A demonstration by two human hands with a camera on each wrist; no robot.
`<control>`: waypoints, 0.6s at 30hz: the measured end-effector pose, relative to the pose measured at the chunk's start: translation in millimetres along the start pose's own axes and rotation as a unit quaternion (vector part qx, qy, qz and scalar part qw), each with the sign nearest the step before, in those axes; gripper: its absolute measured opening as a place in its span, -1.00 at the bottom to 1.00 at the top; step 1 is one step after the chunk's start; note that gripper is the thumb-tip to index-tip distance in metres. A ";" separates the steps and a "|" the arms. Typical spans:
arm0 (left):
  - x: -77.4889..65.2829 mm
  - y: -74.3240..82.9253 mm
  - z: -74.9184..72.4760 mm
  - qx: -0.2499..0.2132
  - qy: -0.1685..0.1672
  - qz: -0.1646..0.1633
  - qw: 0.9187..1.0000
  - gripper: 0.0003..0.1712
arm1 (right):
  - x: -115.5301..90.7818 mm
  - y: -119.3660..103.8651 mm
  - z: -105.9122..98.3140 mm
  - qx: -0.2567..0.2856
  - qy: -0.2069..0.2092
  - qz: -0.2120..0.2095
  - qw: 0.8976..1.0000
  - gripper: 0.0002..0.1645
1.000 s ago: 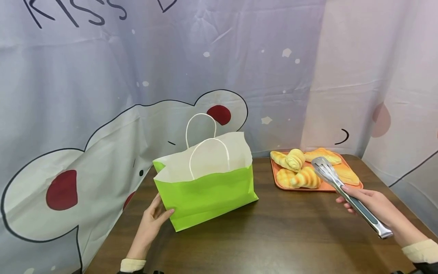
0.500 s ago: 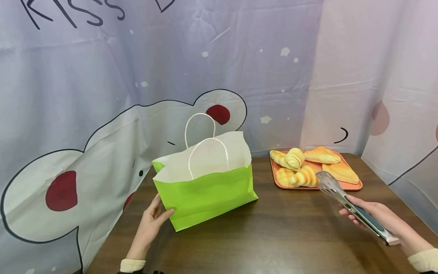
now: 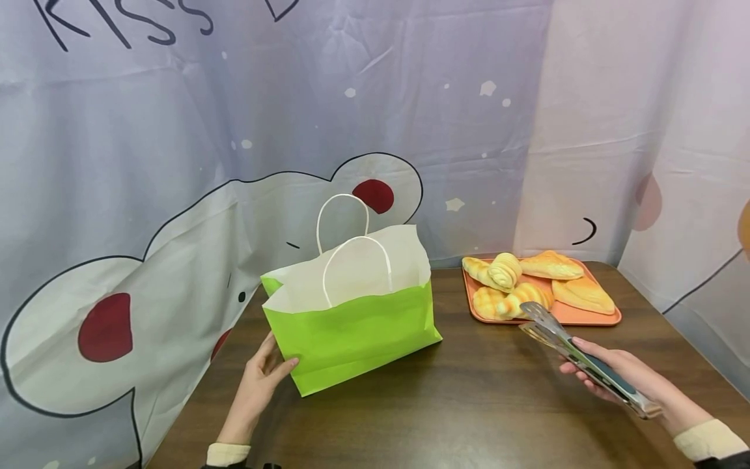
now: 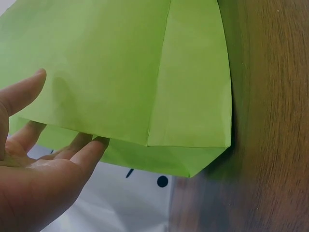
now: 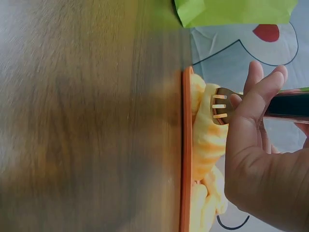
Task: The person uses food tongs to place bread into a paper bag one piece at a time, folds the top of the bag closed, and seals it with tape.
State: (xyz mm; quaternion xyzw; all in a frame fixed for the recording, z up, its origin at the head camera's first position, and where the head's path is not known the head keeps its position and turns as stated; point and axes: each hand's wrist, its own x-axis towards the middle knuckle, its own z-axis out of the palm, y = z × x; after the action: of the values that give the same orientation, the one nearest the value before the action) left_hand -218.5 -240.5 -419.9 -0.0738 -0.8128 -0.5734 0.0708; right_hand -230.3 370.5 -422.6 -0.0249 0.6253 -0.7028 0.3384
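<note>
At the left of the head view stands a green paper bag (image 3: 363,332), white inside, its mouth wide and two white loop handles upright. My left hand (image 3: 256,381) touches its lower left corner, thumb at the front and fingertips against the side. In the left wrist view these fingers (image 4: 82,150) are extended, the tips partly behind the bag's fold. My right hand (image 3: 624,371) holds metal tongs (image 3: 577,355) with dark grip panels, their two arms slightly spread. Nothing is between the slotted tips, which overlap the near edge of an orange tray (image 3: 586,318) beside a striped roll (image 3: 524,299).
Several more breads lie on the tray, among them a spiral roll (image 3: 504,271) and a flat bread (image 3: 583,295). The brown wooden table (image 3: 457,404) runs between bag and tray. A printed cloth (image 3: 469,130) hangs close behind both.
The right hand has brought the tongs nearer and, lately, leftward, from over the breads to the tray's near edge. Their arms now show apart. The left hand and bag stay put.
</note>
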 end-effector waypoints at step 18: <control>0.2 0.5 -0.2 -0.001 0.000 -0.004 1.000 -0.16 | 23.0 1.8 7.8 0.065 -0.015 -0.031 0.997 -0.46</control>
State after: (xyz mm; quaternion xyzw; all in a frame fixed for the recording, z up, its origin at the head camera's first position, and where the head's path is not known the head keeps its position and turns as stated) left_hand -218.5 -240.5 -419.3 -0.0705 -0.8128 -0.5742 0.0684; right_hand -243.5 352.2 -431.5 -0.0325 0.5719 -0.7519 0.3264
